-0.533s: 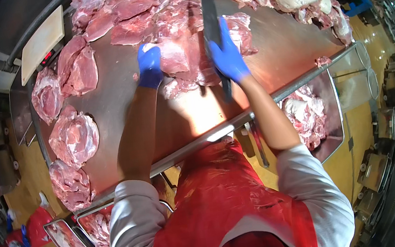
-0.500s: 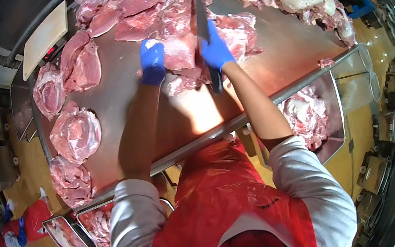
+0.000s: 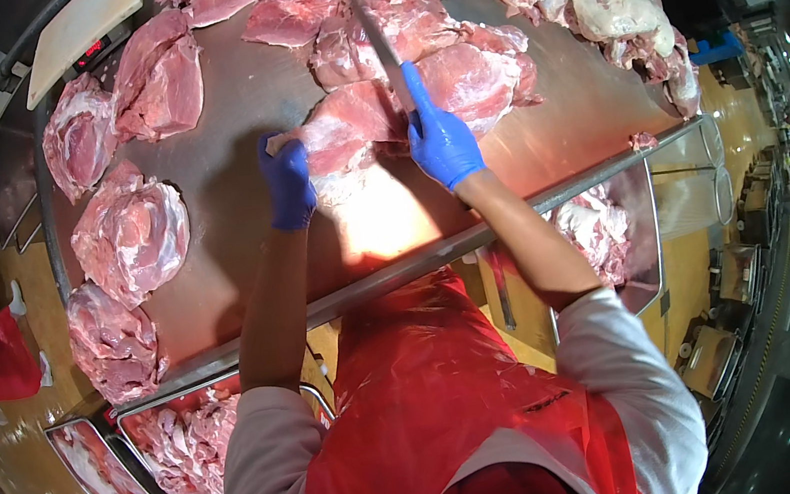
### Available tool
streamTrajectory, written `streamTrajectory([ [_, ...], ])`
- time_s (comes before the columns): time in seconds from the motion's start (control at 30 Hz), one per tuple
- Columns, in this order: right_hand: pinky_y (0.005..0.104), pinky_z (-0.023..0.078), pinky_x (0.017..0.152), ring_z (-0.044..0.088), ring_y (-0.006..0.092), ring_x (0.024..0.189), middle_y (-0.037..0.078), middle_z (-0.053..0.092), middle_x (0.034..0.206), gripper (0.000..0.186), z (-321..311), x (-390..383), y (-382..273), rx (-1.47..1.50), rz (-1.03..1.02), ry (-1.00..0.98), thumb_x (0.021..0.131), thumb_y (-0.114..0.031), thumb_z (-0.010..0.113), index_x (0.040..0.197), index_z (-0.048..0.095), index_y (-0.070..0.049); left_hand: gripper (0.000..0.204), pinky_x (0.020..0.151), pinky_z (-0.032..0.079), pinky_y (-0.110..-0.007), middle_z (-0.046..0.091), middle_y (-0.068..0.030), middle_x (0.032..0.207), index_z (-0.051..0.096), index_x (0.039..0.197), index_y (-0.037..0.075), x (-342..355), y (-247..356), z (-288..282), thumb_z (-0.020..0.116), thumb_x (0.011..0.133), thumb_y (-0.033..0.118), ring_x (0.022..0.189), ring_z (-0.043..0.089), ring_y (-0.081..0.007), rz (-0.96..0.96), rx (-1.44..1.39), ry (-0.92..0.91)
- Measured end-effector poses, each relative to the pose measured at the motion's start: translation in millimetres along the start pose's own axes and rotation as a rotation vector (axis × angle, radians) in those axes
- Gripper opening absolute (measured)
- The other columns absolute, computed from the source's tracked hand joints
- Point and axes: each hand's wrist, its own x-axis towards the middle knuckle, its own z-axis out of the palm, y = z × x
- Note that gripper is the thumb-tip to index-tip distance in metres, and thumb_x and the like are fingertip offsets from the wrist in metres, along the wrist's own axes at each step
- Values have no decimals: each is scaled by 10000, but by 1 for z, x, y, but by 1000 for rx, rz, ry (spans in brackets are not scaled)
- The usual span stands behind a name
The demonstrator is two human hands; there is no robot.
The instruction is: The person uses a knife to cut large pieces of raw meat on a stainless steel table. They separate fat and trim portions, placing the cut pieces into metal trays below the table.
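stainless steel fills most of the view: a broad, wet worktop (image 3: 226, 119) ringed with raw cuts, with a yellow floor below it. near the front rail lies the piece of meat (image 3: 349, 132) being worked, pink with a pale fatty edge, just in front of a bigger heap of cuts (image 3: 428, 50). the left hand (image 3: 288, 179), in a blue glove, is closed on that piece's left end, pinching a flap of it. the right hand (image 3: 441, 139), also blue-gloved, is wrapped tight around the handle of a long knife (image 3: 378, 42), whose blade points away from the person and lies across the meat.

the piece looks soft, floppy and slick, fairly heavy for one hand; it would likely sag and slide unless gripped at a thick edge or a bony end, fingers kept well clear of the blade.

other slabs (image 3: 131, 234) sit along the worktop's left rim. below the rail, a metal tray (image 3: 659, 220) at right holds pale trimmings, and trays (image 3: 105, 480) at lower left hold more red pieces. a red apron (image 3: 419, 415) covers the person's front.
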Motion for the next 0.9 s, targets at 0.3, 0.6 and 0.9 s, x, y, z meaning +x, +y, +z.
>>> streamTrajectory([
  [0.3,525,502,590,619,418,633,238,627,771,836,-25,-87,78,-391,-55,-457,880,-56,509,1561,125,-354,134,644,437,-248,499,8,834,513,900,68,-65,59,-46,483,807,-24,749,476,-67,65,89,108],
  [0.6,527,450,572,595,447,634,275,597,778,779,-52,-85,94,-91,-110,-312,884,-30,527,1563,208,-241,450,844,484,-506,618,-157,1011,571,1095,63,-104,51,4,692,747,321,957,600,-387,323,1755,-149],
  [0.9,491,525,756,647,459,978,288,627,1145,566,-39,-53,63,232,-314,-3,1013,-312,442,1520,305,-99,201,572,487,-490,648,-149,682,667,716,125,-41,-123,132,604,836,273,598,639,-350,196,1508,459],
])
